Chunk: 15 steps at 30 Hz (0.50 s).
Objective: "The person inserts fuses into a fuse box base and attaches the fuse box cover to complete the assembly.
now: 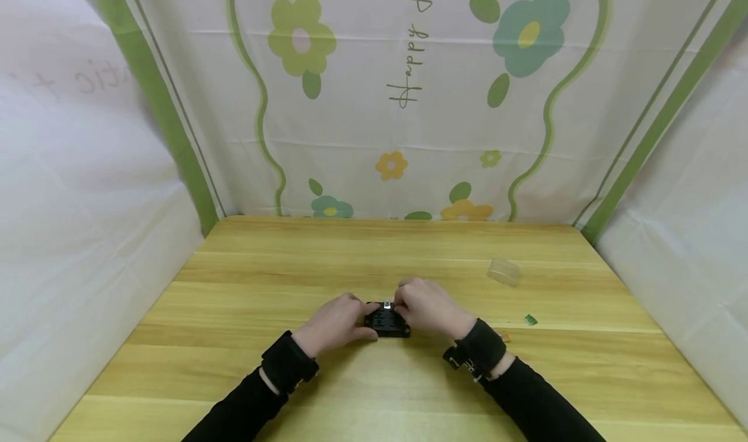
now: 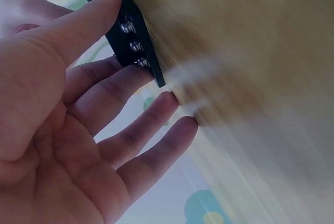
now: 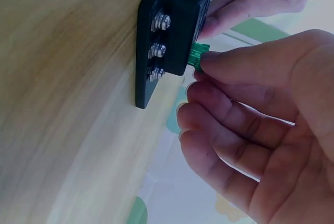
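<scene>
A black fuse block (image 1: 388,326) lies on the wooden table in front of the person, with silver screw terminals along its side in both wrist views. The left hand (image 1: 334,322) holds the block from the left, thumb on its top and fingertips at its far edge. In the right wrist view, the right hand (image 3: 255,109) pinches a green blade fuse (image 3: 198,56) between thumb and index finger. That fuse stands at the top face of the block near one end; how deep it sits is hidden. From the head view, the right fingers cover it.
A clear plastic cover (image 1: 504,271) rests at the back right of the table. Nearer lies another small green fuse (image 1: 530,320). An orange piece (image 1: 504,337) shows partly behind the right wrist. Floral fabric (image 1: 356,117) hangs behind the table, with white cloth at both sides.
</scene>
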Tool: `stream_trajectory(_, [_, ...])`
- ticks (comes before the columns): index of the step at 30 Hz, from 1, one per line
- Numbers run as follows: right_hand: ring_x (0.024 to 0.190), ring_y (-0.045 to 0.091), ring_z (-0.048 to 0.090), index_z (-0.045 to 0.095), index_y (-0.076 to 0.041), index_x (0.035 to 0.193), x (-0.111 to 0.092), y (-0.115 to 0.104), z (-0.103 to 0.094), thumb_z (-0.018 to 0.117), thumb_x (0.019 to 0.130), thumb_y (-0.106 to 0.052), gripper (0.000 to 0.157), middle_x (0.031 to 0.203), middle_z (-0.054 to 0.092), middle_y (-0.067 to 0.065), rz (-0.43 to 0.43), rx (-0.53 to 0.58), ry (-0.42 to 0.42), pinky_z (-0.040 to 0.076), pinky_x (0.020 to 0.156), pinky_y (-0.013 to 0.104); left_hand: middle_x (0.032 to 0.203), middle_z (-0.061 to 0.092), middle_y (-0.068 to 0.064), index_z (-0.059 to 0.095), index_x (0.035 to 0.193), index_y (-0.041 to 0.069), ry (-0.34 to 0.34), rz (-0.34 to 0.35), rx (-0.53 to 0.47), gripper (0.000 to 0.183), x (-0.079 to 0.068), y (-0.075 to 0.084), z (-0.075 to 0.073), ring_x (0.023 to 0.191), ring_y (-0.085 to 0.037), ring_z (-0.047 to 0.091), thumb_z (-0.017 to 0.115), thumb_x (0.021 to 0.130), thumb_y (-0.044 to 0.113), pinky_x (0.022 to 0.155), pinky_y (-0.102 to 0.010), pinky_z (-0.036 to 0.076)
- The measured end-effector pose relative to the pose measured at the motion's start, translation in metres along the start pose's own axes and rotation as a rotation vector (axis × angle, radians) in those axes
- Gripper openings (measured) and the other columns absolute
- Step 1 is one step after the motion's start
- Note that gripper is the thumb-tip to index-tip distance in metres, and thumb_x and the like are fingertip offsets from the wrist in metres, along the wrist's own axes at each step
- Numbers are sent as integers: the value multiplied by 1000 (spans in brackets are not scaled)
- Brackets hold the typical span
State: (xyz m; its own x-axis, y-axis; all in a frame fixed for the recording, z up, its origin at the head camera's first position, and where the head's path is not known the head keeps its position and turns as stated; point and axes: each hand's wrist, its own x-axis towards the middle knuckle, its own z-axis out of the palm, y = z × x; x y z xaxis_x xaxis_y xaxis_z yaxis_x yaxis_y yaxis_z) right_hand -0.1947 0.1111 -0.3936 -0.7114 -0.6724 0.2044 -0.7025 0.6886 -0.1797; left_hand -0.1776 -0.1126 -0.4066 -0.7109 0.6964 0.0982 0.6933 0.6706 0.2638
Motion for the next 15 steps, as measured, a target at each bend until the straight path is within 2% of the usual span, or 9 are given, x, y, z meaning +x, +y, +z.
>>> stream_trajectory(6, [60,4,46,68,-16,78,0,0,0,68,86,-12,9,78,52,-8,-2,-4,-4,38,53,18,106,66,-4,58,130,8,3,3,-4,56,0,-1,0,88,-10,58,69,85,40,72,-20,39])
stream_trajectory(15, [62,4,47,69,-15,79,0,-2,4,68,86,-11,8,77,52,-9,2,-49,6,39,54,17,106,66,-5,58,130,8,3,-12,-10,57,0,1,0,76,-8,50,69,85,40,67,-22,36])
